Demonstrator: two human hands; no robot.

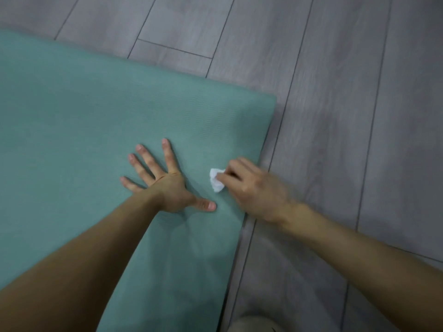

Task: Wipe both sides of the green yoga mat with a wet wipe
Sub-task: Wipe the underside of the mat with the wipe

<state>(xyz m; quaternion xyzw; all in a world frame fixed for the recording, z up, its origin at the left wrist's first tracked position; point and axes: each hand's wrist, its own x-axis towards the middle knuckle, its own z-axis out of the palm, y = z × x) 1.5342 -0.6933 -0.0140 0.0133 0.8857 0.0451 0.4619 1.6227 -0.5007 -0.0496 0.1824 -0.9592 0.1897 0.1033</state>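
Two hands [167, 190] [256, 188], one wipe [217, 182], one mat [96, 116]

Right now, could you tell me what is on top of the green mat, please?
The left hand lies flat on the mat, fingers spread; right hand holds a crumpled wipe on it. Both hide the mat beneath.

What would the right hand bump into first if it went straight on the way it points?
Probably the left hand, which is pressed flat on the mat. The right hand, pinching the wipe, points leftward and away across the mat, so the wipe would likely reach the left index finger first.
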